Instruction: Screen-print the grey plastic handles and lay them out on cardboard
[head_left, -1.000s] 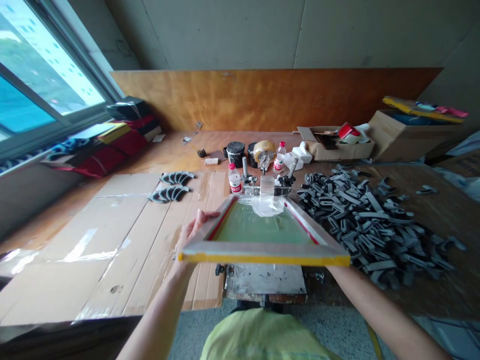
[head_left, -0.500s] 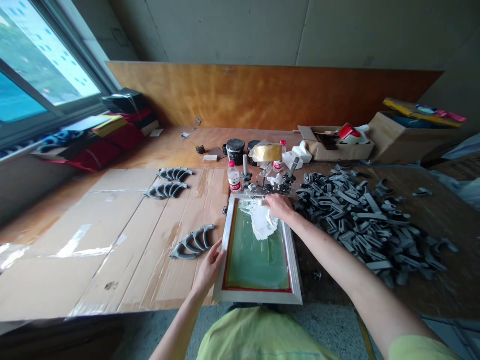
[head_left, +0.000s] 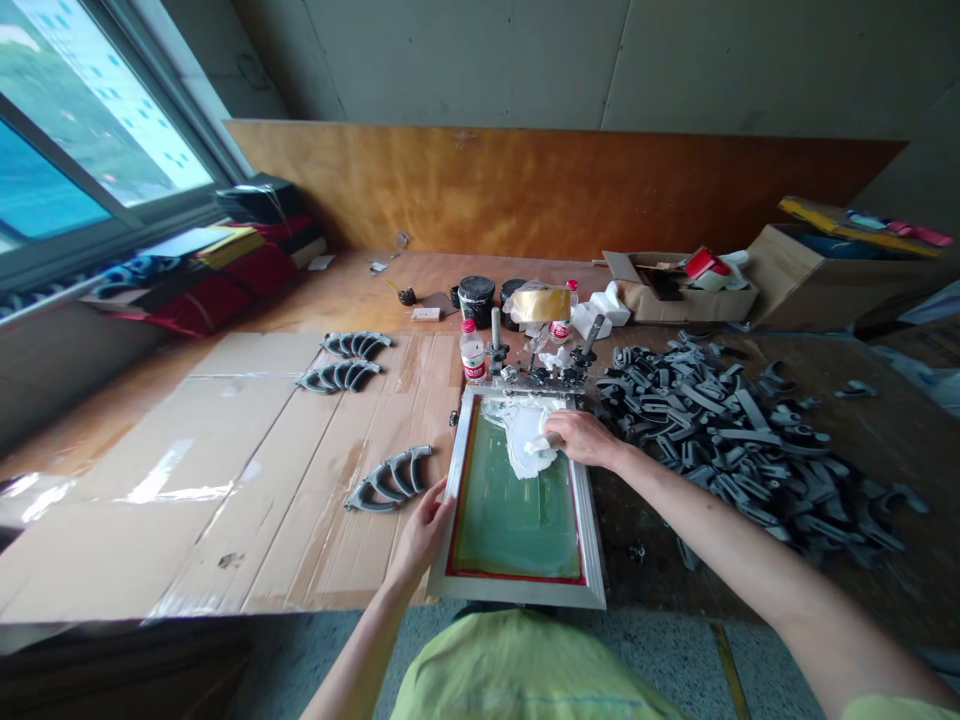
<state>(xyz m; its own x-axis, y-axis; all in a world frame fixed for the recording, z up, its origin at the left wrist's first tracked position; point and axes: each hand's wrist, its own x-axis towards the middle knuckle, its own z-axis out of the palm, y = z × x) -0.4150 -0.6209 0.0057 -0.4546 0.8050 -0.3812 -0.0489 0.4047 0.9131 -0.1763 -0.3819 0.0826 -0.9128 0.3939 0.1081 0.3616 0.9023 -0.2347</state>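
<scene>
A silk-screen frame (head_left: 592, 545) with silvery bars and green mesh lies in front of me. White ink (head_left: 523, 435) is spread thickly over the far part of its mesh. My left hand (head_left: 429, 518) grips the frame's left bar, fingers along the edge. Over the mesh near the right bar, my right hand (head_left: 581, 436) is closed on a small squeegee (head_left: 553, 441) smeared with white; the fingers hide much of it. Metal clamps (head_left: 577, 368) stand at the frame's far end. Several grey curved plastic parts (head_left: 390, 482) lie on cardboard at the left.
A big heap of loose grey parts (head_left: 720, 430) covers the table on the right. Behind the frame are a red-capped bottle (head_left: 472, 355), black tubs (head_left: 476, 300) and a roll of tape (head_left: 540, 304). Cardboard boxes (head_left: 694, 305) stand at the back right. Flat cardboard (head_left: 247, 480) covers the left.
My right hand has moved from the frame's far end toward me and slightly right, bringing the squeegee to the edge of the white ink. My left hand stays on the frame.
</scene>
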